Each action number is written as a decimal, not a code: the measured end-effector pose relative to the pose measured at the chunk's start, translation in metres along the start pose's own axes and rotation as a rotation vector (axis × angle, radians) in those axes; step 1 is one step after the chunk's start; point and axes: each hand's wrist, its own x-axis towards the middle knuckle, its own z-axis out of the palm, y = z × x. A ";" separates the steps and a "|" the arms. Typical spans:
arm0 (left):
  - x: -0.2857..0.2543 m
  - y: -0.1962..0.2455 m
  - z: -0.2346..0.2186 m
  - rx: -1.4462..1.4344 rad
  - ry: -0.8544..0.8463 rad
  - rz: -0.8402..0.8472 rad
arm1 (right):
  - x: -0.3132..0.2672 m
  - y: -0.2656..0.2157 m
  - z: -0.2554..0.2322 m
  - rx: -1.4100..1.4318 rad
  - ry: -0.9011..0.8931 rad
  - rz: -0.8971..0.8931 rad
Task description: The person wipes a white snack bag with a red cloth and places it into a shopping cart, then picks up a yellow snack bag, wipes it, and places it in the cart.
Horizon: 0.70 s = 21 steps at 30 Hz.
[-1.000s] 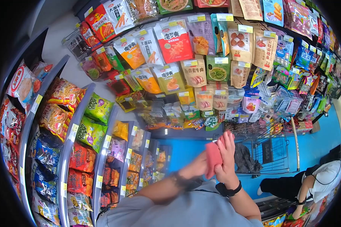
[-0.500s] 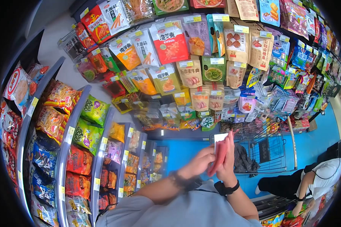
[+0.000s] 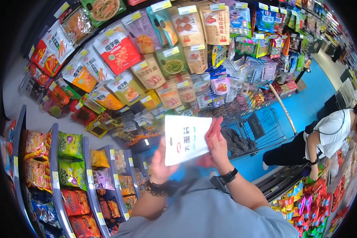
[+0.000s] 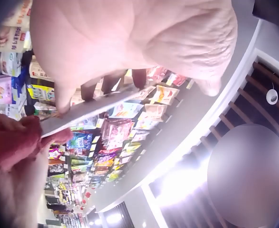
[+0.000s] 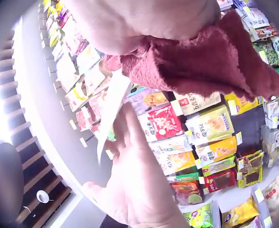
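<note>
A flat white snack packet [image 3: 186,137] with dark lettering lies face up between both hands in the head view. My right hand [image 3: 219,152] pinches its right edge through a dark red cloth [image 3: 214,131]. Folds of that cloth [image 5: 201,66] hang below the fingers in the right wrist view. At the packet's left side is my left hand [image 3: 161,164], blurred in the head view. From the right wrist, this left hand [image 5: 139,185] shows its thumb spread away and its fingers extended against the packet. The packet [image 4: 92,107] appears edge-on in the left wrist view.
Hanging snack packets [image 3: 117,47] fill the rack ahead. Shelves of bagged snacks [image 3: 71,148] stand at left. A wire cart [image 3: 261,127] holding a black bag [image 3: 236,141] is beyond my right hand. Another person [image 3: 333,131] leans over goods at right.
The packet has turned from edge-on to face up and shifted left. The cloth has moved from between the hands to the packet's right edge. The head view has swung right.
</note>
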 end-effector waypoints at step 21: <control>0.036 -0.040 0.000 0.856 0.427 0.106 | -0.024 -0.059 0.044 0.595 -0.280 0.363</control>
